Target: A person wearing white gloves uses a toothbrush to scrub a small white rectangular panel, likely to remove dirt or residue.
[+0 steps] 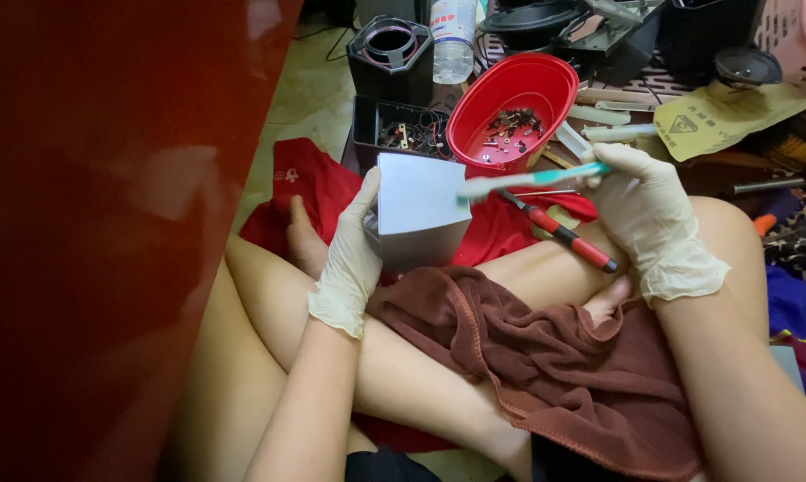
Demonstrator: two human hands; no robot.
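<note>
The person sits cross-legged on the floor with a grey metal box (418, 207) held over the lap, and the work in hand looks to be brushing it clean with a toothbrush (532, 178). The left hand (349, 259), in a pale latex glove, grips the box by its left side, thumb up along the near edge and fingers wrapped behind, forearm rising steeply from the lower edge of the view. The right hand (648, 210), gloved the same, is closed around the toothbrush handle, wrist bent so the handle runs almost level and the bristle end sits at the box's upper right corner; the head is blurred, so I cannot tell if it touches the metal. To do this well, I'd say the box wants to stay braced against the brown towel (546, 357) draped over the legs, tilted so loosened dirt falls onto the cloth, with short light strokes worked along the edges and corners where grime collects. A red-handled screwdriver (564, 234) lies on the red cloth (309, 183) just beyond the knee, near enough to roll if the leg shifts. Further out, a red plastic tub (510, 107) holds small screws and bits, a black tray (403, 125) of parts stands just beside it, and a clear bottle (453, 36) stands behind them.
</note>
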